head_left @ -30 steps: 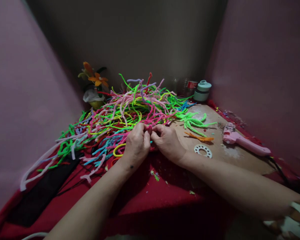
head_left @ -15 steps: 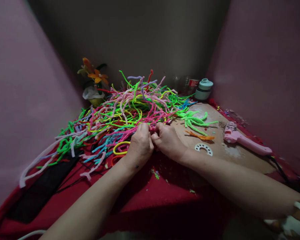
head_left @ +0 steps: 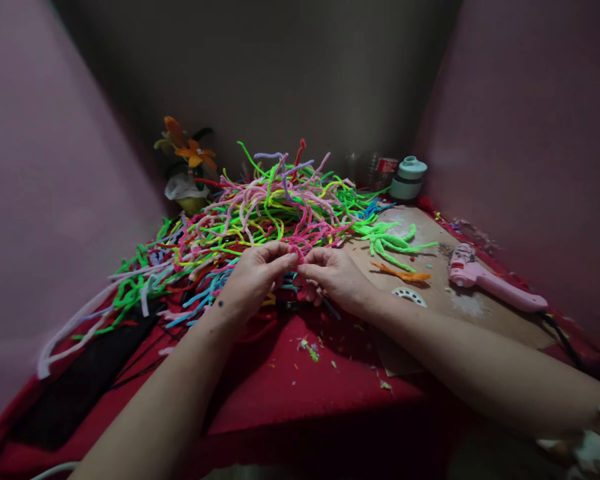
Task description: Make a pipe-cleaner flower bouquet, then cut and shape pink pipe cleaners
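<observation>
Between my two hands is a pink pipe cleaner (head_left: 298,254), bent, with part of it covered by my fingers. My left hand (head_left: 260,275) pinches it from the left with thumb and forefinger. From the right, my right hand (head_left: 333,275) grips it the same way, its fingertips almost meeting the left ones. Just behind the hands rises a big tangled heap of pipe cleaners (head_left: 260,207) in pink, green, yellow, blue and lilac. The lower part of what I hold is dim and hard to make out.
Right of the hands, a cardboard sheet (head_left: 445,320) bears a green pipe-cleaner piece (head_left: 387,241), an orange piece (head_left: 401,272), a white holed ring (head_left: 409,295) and a pink glue gun (head_left: 495,283). A lidded bottle (head_left: 409,179) and potted orange flowers (head_left: 195,155) stand behind. Scraps (head_left: 310,349) dot the red cloth (head_left: 290,400).
My hands have turned and moved slightly apart, with the left wrist shifting left. The pink pipe cleaner now shows between the fingertips. The yellow scissor-like loop beside the left hand is mostly covered.
</observation>
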